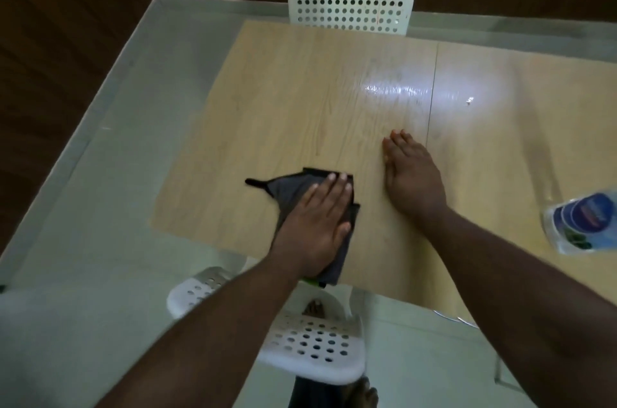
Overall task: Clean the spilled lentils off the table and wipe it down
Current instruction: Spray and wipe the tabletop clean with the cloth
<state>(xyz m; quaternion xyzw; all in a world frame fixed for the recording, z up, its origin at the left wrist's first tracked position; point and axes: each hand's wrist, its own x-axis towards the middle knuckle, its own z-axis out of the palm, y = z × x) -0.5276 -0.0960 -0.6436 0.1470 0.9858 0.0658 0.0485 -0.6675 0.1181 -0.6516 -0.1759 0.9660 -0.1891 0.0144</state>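
So, head view only, we go item by item.
left hand: our left hand [315,224] lies flat, fingers straight and together, pressing down on the cloth; nothing is curled round it.
cloth: dark grey cloth [287,189] sits under that palm, touching the table; one pointed corner sticks out to the left of the fingers, the rest runs back under the wrist to the near table edge.
right hand: our right hand [412,174] rests flat on bare wood just to the right of the cloth hand, fingers straight, holding nothing, not touching the cloth.
table: light wood table [267,90], a seam running front to back right of the right hand, glare patch beyond the fingertips.
lentils: we cannot tell any on the surface; one tiny bright speck [469,101] far right of the hands, too small to name.
bottle: clear bottle with a blue label [582,224] on the table, well right of the right forearm, blurred.
chairs: white perforated chair [350,7] at the far edge, another white chair [310,344] below the forearms.
foot: a bare foot [365,394] beside the near chair.
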